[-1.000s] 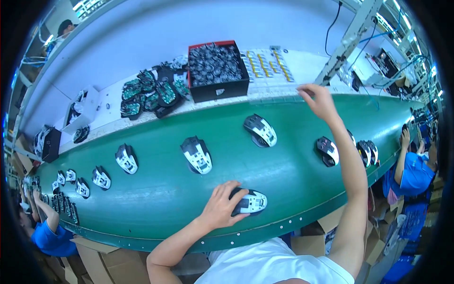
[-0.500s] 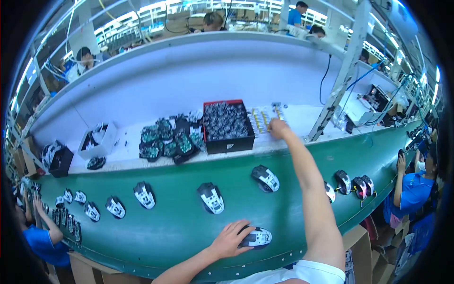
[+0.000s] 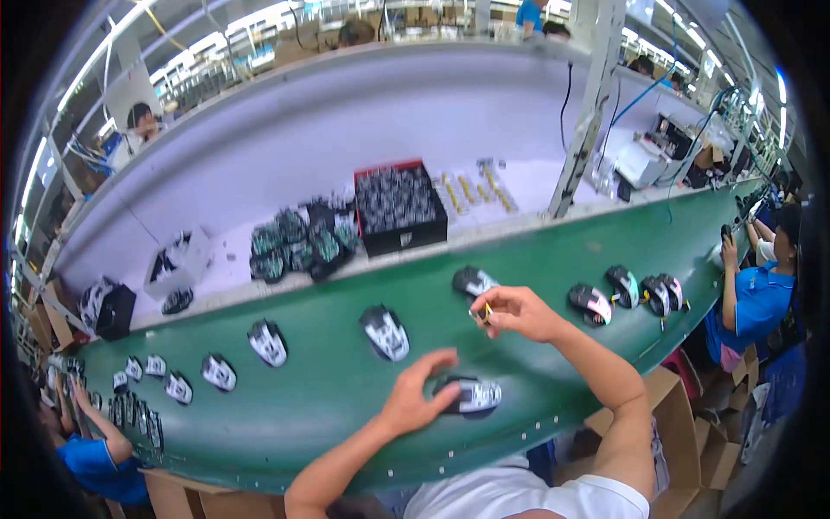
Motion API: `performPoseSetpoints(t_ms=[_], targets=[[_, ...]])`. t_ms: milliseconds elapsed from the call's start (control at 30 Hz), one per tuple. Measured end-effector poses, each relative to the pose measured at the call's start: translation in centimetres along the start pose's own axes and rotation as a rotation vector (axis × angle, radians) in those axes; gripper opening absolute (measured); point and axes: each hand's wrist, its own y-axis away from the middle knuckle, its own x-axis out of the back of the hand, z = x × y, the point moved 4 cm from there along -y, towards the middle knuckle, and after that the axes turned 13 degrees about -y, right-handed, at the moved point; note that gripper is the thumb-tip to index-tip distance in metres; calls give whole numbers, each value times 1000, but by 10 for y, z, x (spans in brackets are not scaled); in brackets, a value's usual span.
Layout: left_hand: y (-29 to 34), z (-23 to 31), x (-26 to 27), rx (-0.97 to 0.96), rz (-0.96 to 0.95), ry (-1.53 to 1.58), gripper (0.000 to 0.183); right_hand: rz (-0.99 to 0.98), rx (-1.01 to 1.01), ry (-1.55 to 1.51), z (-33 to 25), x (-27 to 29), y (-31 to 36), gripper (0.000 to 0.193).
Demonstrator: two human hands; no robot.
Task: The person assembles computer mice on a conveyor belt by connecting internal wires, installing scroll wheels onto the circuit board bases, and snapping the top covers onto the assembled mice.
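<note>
R hand [image 3: 529, 315] pinches yel pc [image 3: 486, 313]

I see bare green worktop [image 3: 259, 426] lower left of centre; the left hand [image 3: 415, 396] and mouse shell [image 3: 482, 395] block mid-frame.

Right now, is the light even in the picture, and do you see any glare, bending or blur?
Head view, upper right: ceiling lamps glare white; head view, back: a darker band shades the top of the panel; head view, edges: the belt bends and the corners go black; head view, centre: the piece in the right hand lacks clear detail.
</note>
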Motion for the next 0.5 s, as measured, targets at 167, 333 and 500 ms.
performPoseSetpoints(t_ms=[167,333,500], targets=[[-28,33,0,-179,104,-12,50,83,-120,-141,19,-49,55,23],[-19,34,-15,-217,168,-14,31,199,-65,-158,38,-62,70,21],[-12,34,-20,-287,161,-105,24,290,-164,26,37,-73,81,22]])
